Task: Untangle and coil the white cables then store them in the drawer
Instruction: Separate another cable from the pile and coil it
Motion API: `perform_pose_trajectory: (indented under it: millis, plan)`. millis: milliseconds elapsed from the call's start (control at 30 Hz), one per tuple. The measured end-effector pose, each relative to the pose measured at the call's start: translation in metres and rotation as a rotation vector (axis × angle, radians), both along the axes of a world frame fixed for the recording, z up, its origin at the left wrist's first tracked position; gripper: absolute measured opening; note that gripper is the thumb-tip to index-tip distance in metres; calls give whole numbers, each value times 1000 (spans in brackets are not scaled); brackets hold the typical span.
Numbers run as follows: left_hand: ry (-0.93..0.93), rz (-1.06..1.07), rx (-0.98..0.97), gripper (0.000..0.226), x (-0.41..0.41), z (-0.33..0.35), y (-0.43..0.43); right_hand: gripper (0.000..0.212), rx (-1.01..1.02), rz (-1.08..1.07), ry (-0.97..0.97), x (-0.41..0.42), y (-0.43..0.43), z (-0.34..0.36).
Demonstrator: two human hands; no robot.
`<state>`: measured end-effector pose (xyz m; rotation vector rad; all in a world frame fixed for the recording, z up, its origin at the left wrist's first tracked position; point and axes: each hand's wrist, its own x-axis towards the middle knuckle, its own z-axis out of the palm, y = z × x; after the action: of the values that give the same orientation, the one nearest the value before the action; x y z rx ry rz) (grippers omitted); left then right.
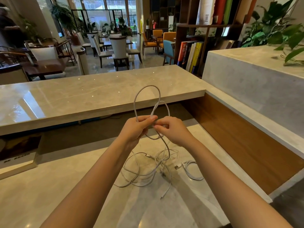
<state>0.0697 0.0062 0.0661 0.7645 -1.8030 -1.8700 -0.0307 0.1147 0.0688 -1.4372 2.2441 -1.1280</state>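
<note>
A coiled cable (193, 170) lies right of the tangled cables (146, 170).

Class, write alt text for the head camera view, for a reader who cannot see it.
Two bare hands hold up loops of white cable: the left hand grips the loops, the right hand pinches the strand beside it. Below, on a pale marble counter, lies a tangle of white cables, with a small cable bundle to its right.

I read the white cables (139, 175) as smooth, matt plastic, one plug (176, 167) tipped in metal. The counter (49, 186) beneath looks like polished, glossy marble. The side panel (246, 153) is matt brown wood.
</note>
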Motion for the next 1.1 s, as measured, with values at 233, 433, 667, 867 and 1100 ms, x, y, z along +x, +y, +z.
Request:
perform_pose_trajectory:
  millis: [233, 433, 667, 867, 1100]
  plan:
    - [55, -36, -5, 16, 1, -2, 1, 19, -62, -68, -561, 0, 4, 2]
    - [-198, 8, -260, 14, 1, -30, -6, 17, -285, -269, -878, -4, 5, 9]
    - [-440, 79, -558, 14, -2, -63, -21, 22, -179, -247, -1096, -30, 10, 38]
    - [-352, 137, -270, 29, -3, -68, -30, 23, -146, 10, -1002, -39, 23, 33]
    - [-68, 176, 92, 29, -6, -56, -27, 23, -168, 6, -708, -15, 16, -35]
